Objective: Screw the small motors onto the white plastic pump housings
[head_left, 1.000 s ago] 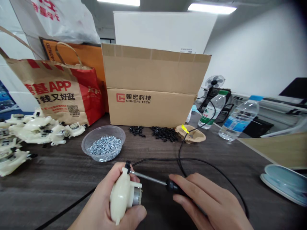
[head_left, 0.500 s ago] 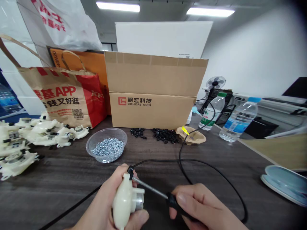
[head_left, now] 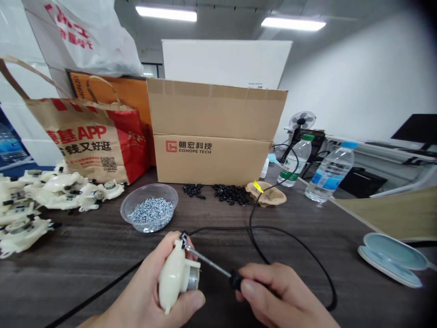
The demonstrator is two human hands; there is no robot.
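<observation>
Head view, bench inspection.

Inspector: Left hand [head_left: 143, 284]?

Recorder: Closed around a white plastic housing [head_left: 171, 275], held up off the table, with a small metal motor [head_left: 193, 279] at the housing's right side.

Inspector: Right hand [head_left: 275, 291]?

Recorder: Closed on the black handle of a screwdriver [head_left: 235, 280]. Steel shaft angled up and left, tip at a small black fitting [head_left: 184, 238] on top of the housing.

Inspector: Nearby items?

Recorder: Black cable [head_left: 254, 228] looping across the dark wood-grain table [head_left: 85, 269], passing behind both hands. Clear plastic bowl [head_left: 149, 186] of silver screws [head_left: 152, 211] just beyond the left hand. Further back, two heaps of small black plastic parts [head_left: 218, 193], side by side, and a molded pulp tray [head_left: 268, 195] with a yellow tag [head_left: 258, 187].

Inspector: Rest of the bench?

Recorder: Far left, a pile of white plastic assemblies [head_left: 64, 187], each with black and metal parts. Behind them, a brown-and-red paper bag [head_left: 88, 141] and an orange bag [head_left: 102, 91]. Center back, a cardboard box [head_left: 211, 155] marked COHOPE TECH, flaps upright. Right side, two water bottles [head_left: 293, 164] [head_left: 329, 173], upright and apart, plus a pale blue open case [head_left: 392, 259] near the table's right edge. Small desk fan [head_left: 302, 120] beyond the bottles.
</observation>
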